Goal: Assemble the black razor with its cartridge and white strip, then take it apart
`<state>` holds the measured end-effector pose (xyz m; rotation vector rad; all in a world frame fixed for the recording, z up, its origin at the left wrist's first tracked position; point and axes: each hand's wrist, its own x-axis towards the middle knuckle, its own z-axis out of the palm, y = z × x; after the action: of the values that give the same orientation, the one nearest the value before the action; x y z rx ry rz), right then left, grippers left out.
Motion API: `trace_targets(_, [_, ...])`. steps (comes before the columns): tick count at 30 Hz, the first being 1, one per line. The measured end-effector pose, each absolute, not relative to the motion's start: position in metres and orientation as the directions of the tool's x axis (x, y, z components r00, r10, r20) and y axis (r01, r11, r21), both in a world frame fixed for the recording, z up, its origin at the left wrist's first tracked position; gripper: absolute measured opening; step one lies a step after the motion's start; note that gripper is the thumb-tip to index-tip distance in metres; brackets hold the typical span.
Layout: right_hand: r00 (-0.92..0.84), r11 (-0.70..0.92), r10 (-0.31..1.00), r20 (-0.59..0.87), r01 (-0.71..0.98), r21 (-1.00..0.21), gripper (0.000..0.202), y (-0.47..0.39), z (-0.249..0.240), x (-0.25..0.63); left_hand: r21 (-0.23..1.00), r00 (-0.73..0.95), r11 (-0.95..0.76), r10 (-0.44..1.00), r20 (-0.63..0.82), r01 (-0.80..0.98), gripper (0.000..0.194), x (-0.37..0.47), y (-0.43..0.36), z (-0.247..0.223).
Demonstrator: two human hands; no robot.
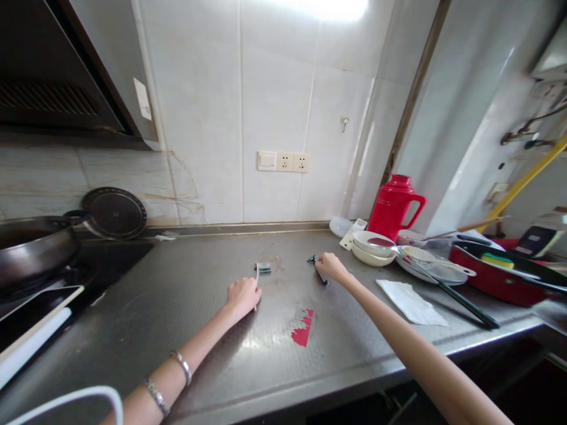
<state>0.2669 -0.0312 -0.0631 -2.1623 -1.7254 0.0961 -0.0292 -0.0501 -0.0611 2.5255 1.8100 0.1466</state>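
On the steel counter (186, 307), my left hand (242, 295) is closed around the handle of a white toothbrush (261, 268) whose dark bristled head lies on the counter, pointing away from me. My right hand (331, 267) grips a second, dark toothbrush (315, 264); its head sticks out to the left of my fingers and its handle end shows below them. A red scrap (303, 329) lies on the counter between my forearms.
A white napkin (411, 302) lies right of my right arm. Behind it stand stacked white bowls (371, 247), plates with chopsticks (460, 298), a red jug (393, 206) and a red basin (491, 277). A wok (35, 242) sits on the stove at left.
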Motion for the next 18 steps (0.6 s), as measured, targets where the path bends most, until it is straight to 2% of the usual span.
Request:
trace_targets(5, [0.200,-0.115,0.972,0.127,0.868,-0.484,0.025,-0.035,-0.054,0.239,0.084,0.323,-0.333,0.939,0.117,0.939,0.033,-0.030,-0.055,-0.053])
trace_targets(7, [0.164,-0.087,0.984,0.064,0.771,-0.631,0.028,-0.038,-0.052,0.220,0.087,0.336,-0.353,0.928,0.161,0.932,0.033,-0.026,-0.059,-0.048])
trace_targets(9, [0.112,-0.073,0.994,-0.014,0.539,-0.839,0.031,-0.043,-0.051,0.200,0.095,0.354,-0.377,0.914,0.196,0.921,0.032,-0.020,-0.064,-0.043])
trace_targets(11, [0.046,-0.081,0.996,-0.072,0.273,-0.959,0.038,-0.048,-0.051,0.180,0.105,0.376,-0.406,0.899,0.224,0.908,0.031,-0.013,-0.070,-0.039])
trace_targets(14, [0.000,-0.117,0.993,-0.117,-0.013,-0.993,0.046,-0.055,-0.052,0.157,0.113,0.417,-0.456,0.871,0.261,0.883,0.030,-0.003,-0.077,-0.036])
trace_targets(18, [0.066,-0.129,0.988,-0.137,-0.112,-0.985,0.041,-0.058,-0.055,0.142,0.100,0.453,-0.493,0.849,0.274,0.864,0.031,0.004,-0.084,-0.037])
